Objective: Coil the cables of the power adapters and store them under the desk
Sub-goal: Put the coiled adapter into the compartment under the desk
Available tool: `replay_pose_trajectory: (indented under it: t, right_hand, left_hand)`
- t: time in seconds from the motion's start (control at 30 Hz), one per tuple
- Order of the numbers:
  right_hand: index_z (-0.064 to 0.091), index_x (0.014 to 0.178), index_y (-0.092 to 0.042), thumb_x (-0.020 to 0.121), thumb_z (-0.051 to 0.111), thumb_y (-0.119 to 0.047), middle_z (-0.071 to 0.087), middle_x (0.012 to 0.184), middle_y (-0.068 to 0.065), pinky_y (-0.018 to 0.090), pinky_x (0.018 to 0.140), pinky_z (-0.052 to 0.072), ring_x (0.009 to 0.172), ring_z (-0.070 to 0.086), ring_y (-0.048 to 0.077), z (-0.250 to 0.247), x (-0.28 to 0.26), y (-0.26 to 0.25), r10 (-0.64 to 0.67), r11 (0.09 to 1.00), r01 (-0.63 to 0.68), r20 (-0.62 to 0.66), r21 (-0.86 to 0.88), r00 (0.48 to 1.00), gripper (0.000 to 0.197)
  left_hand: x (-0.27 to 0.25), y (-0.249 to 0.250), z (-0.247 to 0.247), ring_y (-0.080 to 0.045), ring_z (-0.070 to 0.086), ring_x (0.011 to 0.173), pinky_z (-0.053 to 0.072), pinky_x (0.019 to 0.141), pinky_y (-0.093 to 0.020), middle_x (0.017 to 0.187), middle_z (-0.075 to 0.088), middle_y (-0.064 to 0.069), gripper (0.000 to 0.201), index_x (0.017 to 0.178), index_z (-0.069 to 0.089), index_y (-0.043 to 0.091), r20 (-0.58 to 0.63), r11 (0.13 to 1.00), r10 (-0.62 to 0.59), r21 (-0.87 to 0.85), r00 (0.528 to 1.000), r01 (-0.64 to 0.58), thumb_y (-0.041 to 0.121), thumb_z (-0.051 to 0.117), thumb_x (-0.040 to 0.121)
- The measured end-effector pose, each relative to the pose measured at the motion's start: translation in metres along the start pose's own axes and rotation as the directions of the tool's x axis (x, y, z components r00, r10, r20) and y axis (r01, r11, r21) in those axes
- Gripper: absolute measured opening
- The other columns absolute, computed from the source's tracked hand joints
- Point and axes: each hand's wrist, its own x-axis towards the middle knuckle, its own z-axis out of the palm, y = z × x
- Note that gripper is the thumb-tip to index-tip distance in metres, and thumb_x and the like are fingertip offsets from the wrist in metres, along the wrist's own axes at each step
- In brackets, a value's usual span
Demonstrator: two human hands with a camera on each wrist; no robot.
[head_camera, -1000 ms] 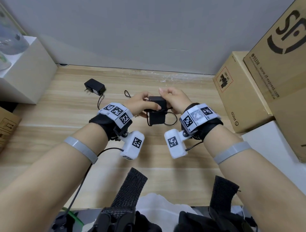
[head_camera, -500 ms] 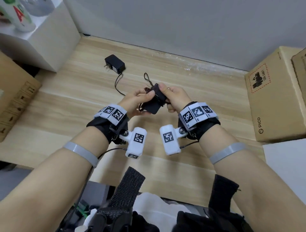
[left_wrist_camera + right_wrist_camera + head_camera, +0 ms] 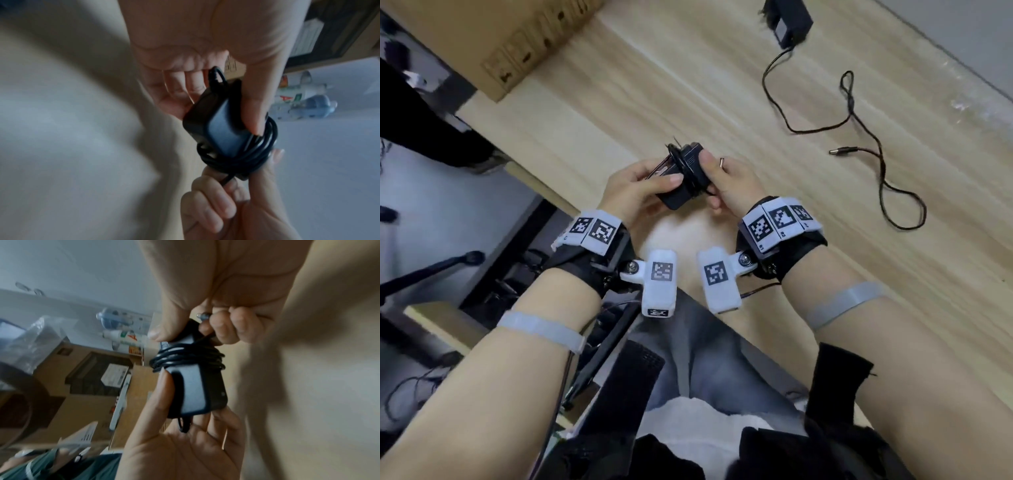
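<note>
A black power adapter (image 3: 683, 185) (image 3: 222, 128) (image 3: 197, 391) is held above the desk's front left corner, its cable wound around its body in several turns (image 3: 187, 360). My left hand (image 3: 640, 192) grips the adapter body between thumb and fingers. My right hand (image 3: 726, 181) pinches the other end and holds the cable's metal plug tip (image 3: 722, 162) (image 3: 203, 316) in its curled fingers. A second black adapter (image 3: 789, 20) lies on the wooden desk (image 3: 688, 85) at the far side. Its loose cable (image 3: 859, 113) trails across the wood to a barrel plug (image 3: 842, 150).
A cardboard box (image 3: 517, 37) stands at the desk's left end. Left of the desk lies grey floor (image 3: 448, 212) with dark cables and a black stand. My lap, in grey trousers (image 3: 715, 359), is below the desk edge. Bottles and boxes appear blurred in the wrist views.
My head has turned down and left, so the desk's left edge and the floor beside it now show. Both hands still hold the wound adapter and have shifted toward that left corner.
</note>
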Motion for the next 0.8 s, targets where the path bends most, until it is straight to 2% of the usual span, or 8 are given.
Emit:
replay_pose_trajectory:
  t: [0.1,0.2,0.27,0.37,0.43,0.57,0.7,0.8]
  right_hand:
    - [0.051,0.069,-0.011,0.093,0.048,-0.040,0.037,0.046,-0.001,0.020,0.036,0.029,0.037,0.034,0.015,0.046,-0.002,0.010,-0.034,0.997,0.043,0.138,-0.062,0.990,0.038]
    - [0.052,0.071,-0.015,0.089,0.057,-0.038,0.038,0.045,-0.001,0.021,0.038,0.025,0.038,0.031,0.016,0.099,-0.010,0.021,0.017,0.998,-0.027,0.181,0.055,0.983,0.029]
    - [0.050,0.076,-0.015,0.087,0.061,-0.033,0.041,0.045,-0.003,0.020,0.039,0.025,0.037,0.031,0.013,0.136,-0.015,0.030,0.033,0.993,-0.056,0.223,0.099,0.974,0.024]
    - [0.050,0.077,-0.016,0.087,0.061,-0.026,0.045,0.053,0.001,0.021,0.040,0.030,0.039,0.036,0.011,0.182,-0.022,0.045,0.033,0.999,-0.034,0.313,-0.001,0.949,0.018]
    - [0.050,0.071,-0.017,0.090,0.058,-0.023,0.046,0.051,-0.001,0.022,0.041,0.032,0.040,0.038,0.012,0.203,-0.023,0.063,0.081,0.996,-0.060,0.343,-0.074,0.936,0.022]
    - [0.048,0.075,-0.017,0.090,0.059,-0.026,0.047,0.053,-0.005,0.021,0.041,0.034,0.041,0.040,0.011,0.222,-0.012,0.120,0.297,0.954,-0.278,0.240,-0.112,0.924,0.021]
    - [0.045,0.074,-0.019,0.090,0.058,-0.027,0.044,0.057,-0.003,0.021,0.042,0.037,0.043,0.040,0.010,0.213,0.015,0.170,0.442,0.896,-0.436,0.079,-0.085,0.893,0.022]
    - [0.045,0.074,-0.018,0.091,0.057,-0.027,0.043,0.056,-0.002,0.019,0.040,0.037,0.042,0.039,0.010,0.207,0.035,0.196,0.471,0.879,-0.470,0.001,-0.083,0.882,0.023]
  left_hand:
    - [-0.013,-0.007,-0.049,-0.013,0.068,0.074,0.054,0.070,-0.022,0.086,0.069,-0.006,0.027,0.105,0.063,0.008,-0.051,0.999,0.030,0.014,0.998,-0.029,0.002,0.064,0.079]
    - [-0.028,-0.015,-0.101,-0.014,0.067,0.081,0.054,0.073,-0.025,0.093,0.069,-0.007,0.034,0.114,0.061,0.003,-0.101,0.998,0.055,0.032,0.993,-0.052,0.004,0.065,0.080]
    - [-0.038,-0.023,-0.139,-0.015,0.067,0.083,0.054,0.072,-0.026,0.094,0.069,-0.006,0.031,0.113,0.063,0.007,-0.129,0.999,0.052,0.023,0.990,-0.049,0.006,0.063,0.082]
    - [-0.049,-0.045,-0.189,-0.015,0.067,0.090,0.053,0.075,-0.026,0.095,0.071,-0.001,0.025,0.104,0.066,0.017,-0.154,1.000,0.021,-0.017,0.988,-0.024,0.011,0.063,0.080]
    - [-0.048,-0.069,-0.214,-0.015,0.068,0.089,0.053,0.075,-0.026,0.097,0.069,-0.003,0.025,0.106,0.064,0.013,-0.207,0.997,-0.037,-0.077,0.978,0.021,0.009,0.063,0.081]
    - [-0.029,-0.122,-0.236,-0.011,0.067,0.084,0.053,0.075,-0.024,0.094,0.066,-0.004,0.023,0.109,0.059,0.006,-0.257,0.976,-0.190,-0.159,0.948,0.152,0.003,0.058,0.086]
    - [0.003,-0.162,-0.231,-0.008,0.062,0.085,0.050,0.087,-0.024,0.094,0.064,-0.001,0.030,0.117,0.056,0.006,-0.243,0.936,-0.317,-0.234,0.917,0.262,0.000,0.055,0.088]
    - [0.026,-0.177,-0.226,-0.007,0.054,0.072,0.049,0.085,-0.027,0.076,0.060,0.003,0.015,0.101,0.056,0.011,-0.227,0.901,-0.401,-0.270,0.887,0.339,0.003,0.056,0.089]
